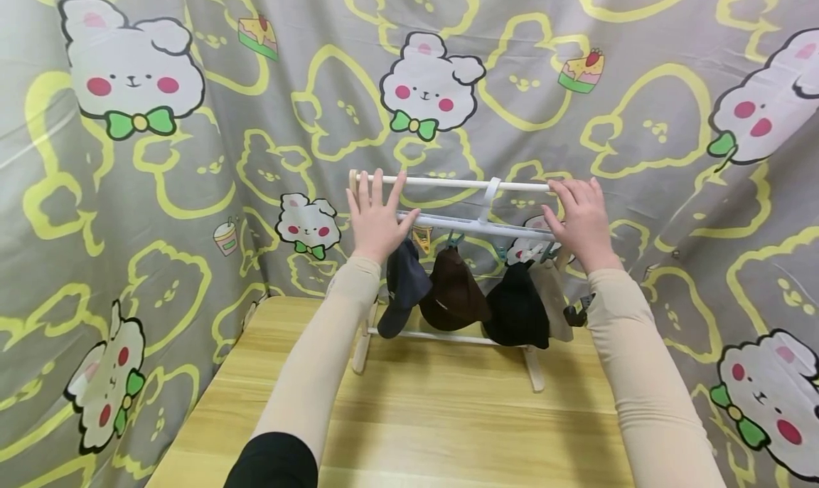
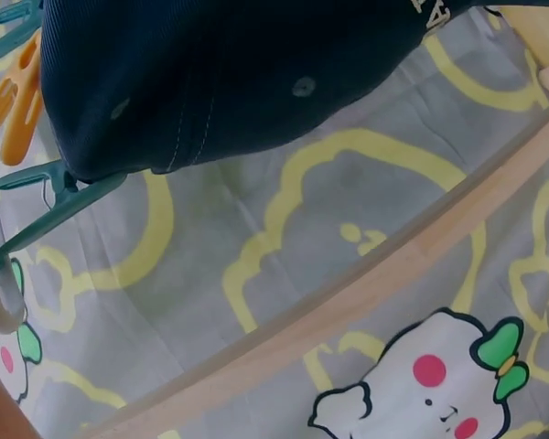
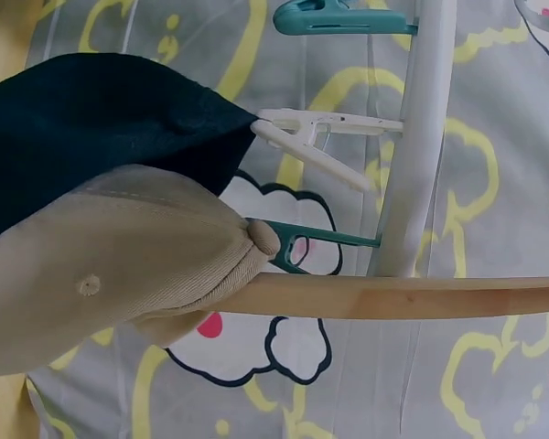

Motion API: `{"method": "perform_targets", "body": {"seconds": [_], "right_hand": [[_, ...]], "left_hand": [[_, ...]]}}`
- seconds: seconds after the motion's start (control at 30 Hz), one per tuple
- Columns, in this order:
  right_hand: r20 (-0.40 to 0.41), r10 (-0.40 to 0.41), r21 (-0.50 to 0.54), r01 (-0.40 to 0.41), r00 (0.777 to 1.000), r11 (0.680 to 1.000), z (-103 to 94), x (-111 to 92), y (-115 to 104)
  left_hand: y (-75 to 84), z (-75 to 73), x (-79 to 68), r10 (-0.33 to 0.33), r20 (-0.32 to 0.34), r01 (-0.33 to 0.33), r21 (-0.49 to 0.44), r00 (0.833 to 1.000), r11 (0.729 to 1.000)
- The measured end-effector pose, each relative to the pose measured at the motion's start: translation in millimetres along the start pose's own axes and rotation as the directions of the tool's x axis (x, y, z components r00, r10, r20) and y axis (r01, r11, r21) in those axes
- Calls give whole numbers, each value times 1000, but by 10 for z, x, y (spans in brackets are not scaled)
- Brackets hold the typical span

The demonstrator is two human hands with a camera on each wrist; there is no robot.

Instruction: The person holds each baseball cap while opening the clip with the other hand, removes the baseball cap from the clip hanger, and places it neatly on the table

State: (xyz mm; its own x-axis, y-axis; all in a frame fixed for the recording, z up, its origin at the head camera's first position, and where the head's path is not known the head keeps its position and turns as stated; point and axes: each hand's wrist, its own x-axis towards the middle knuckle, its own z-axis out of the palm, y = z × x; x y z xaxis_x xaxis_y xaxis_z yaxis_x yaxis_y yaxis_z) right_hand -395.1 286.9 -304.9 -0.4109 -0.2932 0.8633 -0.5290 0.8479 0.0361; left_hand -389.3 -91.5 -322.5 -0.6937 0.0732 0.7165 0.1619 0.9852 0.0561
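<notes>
At the left, a print curtain (image 1: 211,161) hangs beside the table (image 1: 448,431) and runs behind the rack (image 1: 534,370) on it. The left hand (image 1: 377,218), its fingers spread apart, lies over the left end of the top bar (image 1: 448,183), partly hiding it. One white hanger (image 1: 463,225) is hooked on that bar, its long axis left to right, its hook up. Four caps hang down below: navy (image 1: 406,285), brown (image 1: 453,296), black (image 1: 518,306), beige (image 1: 555,296). The right hand (image 1: 581,218), thumb apart from fingers, touches the bar's right end, hiding it.
</notes>
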Motion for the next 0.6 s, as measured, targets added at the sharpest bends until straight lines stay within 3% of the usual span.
{"method": "perform_targets", "body": {"seconds": [0.6], "right_hand": [[53, 66, 53, -68, 996, 996, 73, 40, 142]], "left_hand": [[126, 5, 10, -24, 3, 24, 17, 1000, 1000]]}}
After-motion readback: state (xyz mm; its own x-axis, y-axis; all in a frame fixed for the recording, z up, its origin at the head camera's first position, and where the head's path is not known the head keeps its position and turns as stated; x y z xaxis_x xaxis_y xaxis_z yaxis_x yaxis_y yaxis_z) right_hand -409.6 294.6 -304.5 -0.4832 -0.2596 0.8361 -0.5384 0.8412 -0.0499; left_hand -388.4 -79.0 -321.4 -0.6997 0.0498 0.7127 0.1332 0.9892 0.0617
